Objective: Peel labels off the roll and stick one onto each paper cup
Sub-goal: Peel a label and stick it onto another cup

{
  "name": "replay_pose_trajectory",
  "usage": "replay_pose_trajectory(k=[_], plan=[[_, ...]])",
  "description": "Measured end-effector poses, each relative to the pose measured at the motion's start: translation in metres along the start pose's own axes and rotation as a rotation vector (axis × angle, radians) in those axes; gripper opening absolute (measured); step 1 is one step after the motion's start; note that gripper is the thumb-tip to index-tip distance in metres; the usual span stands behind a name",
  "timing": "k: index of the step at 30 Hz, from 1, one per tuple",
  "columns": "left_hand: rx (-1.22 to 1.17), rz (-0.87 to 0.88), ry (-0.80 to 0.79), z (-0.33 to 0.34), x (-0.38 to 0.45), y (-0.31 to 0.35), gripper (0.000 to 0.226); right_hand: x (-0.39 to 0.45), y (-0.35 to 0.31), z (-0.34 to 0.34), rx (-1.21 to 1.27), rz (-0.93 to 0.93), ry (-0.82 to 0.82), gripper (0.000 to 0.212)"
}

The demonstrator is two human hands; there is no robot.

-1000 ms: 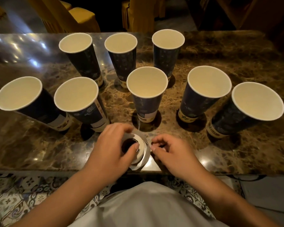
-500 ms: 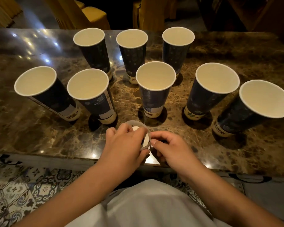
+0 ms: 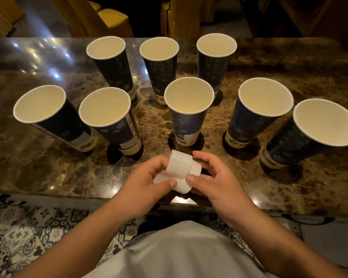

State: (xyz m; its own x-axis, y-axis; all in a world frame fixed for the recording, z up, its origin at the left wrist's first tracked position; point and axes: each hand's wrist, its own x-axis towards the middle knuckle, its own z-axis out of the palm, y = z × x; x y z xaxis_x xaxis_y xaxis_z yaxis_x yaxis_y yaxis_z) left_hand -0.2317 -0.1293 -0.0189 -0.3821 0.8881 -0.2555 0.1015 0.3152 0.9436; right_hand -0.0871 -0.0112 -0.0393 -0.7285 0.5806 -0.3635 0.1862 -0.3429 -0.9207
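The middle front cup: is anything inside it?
Nothing shows inside the middle front cup: only its pale inner wall, seen from above. Its bottom is out of sight, hidden by the near rim and wall. Both hands hold the label roll in front of it.

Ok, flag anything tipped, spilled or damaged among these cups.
Nothing stands out. All eight paper cups stand upright and empty on the marble table; their apparent lean looks like wide-angle distortion. Both hands hold the label roll.
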Motion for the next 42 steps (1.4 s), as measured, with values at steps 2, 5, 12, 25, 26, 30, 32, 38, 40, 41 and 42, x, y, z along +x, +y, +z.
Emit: replay_pose_trajectory(k=[2, 5, 12, 25, 26, 30, 32, 38, 40, 41, 42], plan=[[0.001, -0.018, -0.052, 0.001, 0.002, 0.000, 0.035, -0.001, 0.004, -0.001, -0.012, -0.033, 0.000, 0.057], [-0.083, -0.055, -0.086, -0.002, 0.005, 0.003, 0.043, -0.003, 0.010, 0.000, -0.001, -0.073, -0.015, 0.064], [-0.062, 0.012, -0.059, -0.007, 0.008, 0.014, 0.025, 0.000, 0.019, 0.009, -0.059, -0.196, 0.018, 0.077], [0.328, 0.089, -0.067, 0.001, 0.011, 0.018, 0.010, 0.010, 0.011, -0.001, -0.838, -0.374, 0.040, 0.082], [0.313, 0.084, -0.082, 0.004, 0.013, 0.019, 0.009, 0.009, 0.011, -0.006, -0.865, -0.372, 0.047, 0.082], [0.325, 0.110, -0.033, 0.018, 0.021, 0.017, 0.015, 0.005, 0.013, -0.024, -0.940, -0.389, 0.079, 0.074], [0.402, 0.171, 0.030, 0.026, 0.023, 0.016, 0.017, 0.002, 0.014, -0.029, -0.941, -0.391, 0.097, 0.073], [0.514, 0.191, -0.025, 0.031, 0.028, 0.021, 0.014, -0.002, 0.014, -0.034, -0.927, -0.380, 0.083, 0.066], [0.543, 0.196, -0.058, 0.030, 0.029, 0.022, 0.009, -0.005, 0.011, -0.038, -0.930, -0.358, 0.069, 0.065], [0.561, 0.193, -0.072, 0.029, 0.028, 0.023, 0.009, -0.006, 0.009, -0.040, -0.942, -0.351, 0.059, 0.063], [0.565, 0.180, -0.085, 0.028, 0.028, 0.024, 0.010, -0.007, 0.007, -0.042, -0.960, -0.350, 0.046, 0.060]])
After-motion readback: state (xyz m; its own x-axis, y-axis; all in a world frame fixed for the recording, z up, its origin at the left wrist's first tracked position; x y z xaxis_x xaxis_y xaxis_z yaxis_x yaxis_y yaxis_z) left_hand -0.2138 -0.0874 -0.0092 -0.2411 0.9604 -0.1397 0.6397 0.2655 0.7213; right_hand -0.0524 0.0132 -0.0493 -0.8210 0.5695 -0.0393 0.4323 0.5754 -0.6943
